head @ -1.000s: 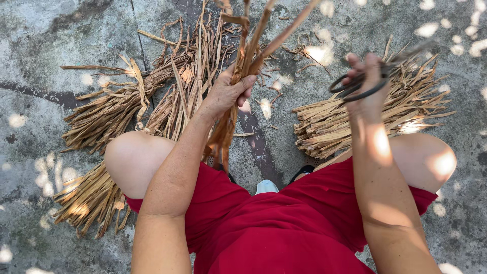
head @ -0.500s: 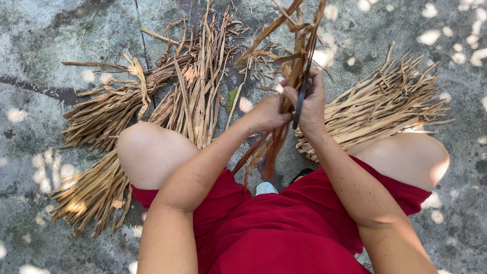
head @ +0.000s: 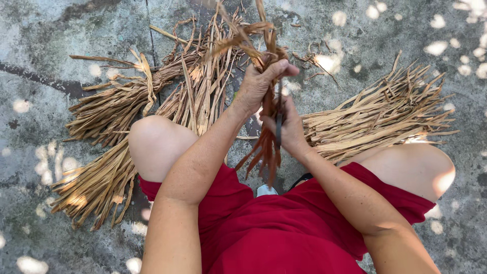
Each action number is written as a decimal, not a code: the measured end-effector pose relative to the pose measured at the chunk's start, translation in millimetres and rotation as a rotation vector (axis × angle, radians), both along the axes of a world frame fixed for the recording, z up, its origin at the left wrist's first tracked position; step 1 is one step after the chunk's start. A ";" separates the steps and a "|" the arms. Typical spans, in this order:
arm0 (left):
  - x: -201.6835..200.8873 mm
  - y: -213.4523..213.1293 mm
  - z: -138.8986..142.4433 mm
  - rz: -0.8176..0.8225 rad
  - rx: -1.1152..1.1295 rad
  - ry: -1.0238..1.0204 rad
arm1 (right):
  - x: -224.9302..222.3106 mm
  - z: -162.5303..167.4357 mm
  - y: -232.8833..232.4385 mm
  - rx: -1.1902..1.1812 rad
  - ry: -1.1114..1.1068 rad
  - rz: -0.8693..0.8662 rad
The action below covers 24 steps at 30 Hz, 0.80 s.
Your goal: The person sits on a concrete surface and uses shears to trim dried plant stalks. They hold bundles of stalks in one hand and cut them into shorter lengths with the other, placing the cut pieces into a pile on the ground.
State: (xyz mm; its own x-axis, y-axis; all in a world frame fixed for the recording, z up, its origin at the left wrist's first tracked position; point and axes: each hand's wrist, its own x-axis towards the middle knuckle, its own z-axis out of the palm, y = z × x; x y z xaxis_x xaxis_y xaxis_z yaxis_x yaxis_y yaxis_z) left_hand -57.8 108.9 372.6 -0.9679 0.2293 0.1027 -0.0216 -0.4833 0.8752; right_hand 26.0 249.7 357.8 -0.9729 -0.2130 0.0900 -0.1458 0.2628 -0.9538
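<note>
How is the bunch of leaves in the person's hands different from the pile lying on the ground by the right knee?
The held bunch is reddish brown; the pile on the ground is pale straw. The held bunch hangs upright, gripped by the left hand above and the right hand below; the pile lies flat on the concrete, its strips fanning sideways. The held bunch is thin, the pile much fuller. Both are dried, strip-like leaves.

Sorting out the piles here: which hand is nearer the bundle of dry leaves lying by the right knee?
Right. The right hand grips the reddish strands just beside that bundle; the left hand grips them higher, farther off.
</note>
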 end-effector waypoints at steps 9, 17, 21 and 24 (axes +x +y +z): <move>-2.3 -24.6 34.8 0.083 0.040 0.011 | 8.4 -5.8 -8.6 -0.004 -0.092 0.154; -4.2 -41.6 40.9 0.124 -0.078 -0.121 | 9.8 2.6 -5.1 0.216 -0.228 0.178; -8.1 -56.5 41.9 0.270 -0.253 -0.229 | 0.9 8.5 10.7 0.182 -0.187 0.125; -4.0 -67.0 43.8 0.299 -0.316 -0.217 | -16.2 16.1 31.2 0.033 -0.109 0.043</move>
State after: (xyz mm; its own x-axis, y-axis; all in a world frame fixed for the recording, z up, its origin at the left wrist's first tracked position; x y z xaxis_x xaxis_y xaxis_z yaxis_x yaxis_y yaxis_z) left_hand -61.8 41.9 416.4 -0.9876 -0.0749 -0.1382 -0.1201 -0.2075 0.9708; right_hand 9.8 280.9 373.9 -0.9665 -0.2557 -0.0240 -0.0530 0.2901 -0.9555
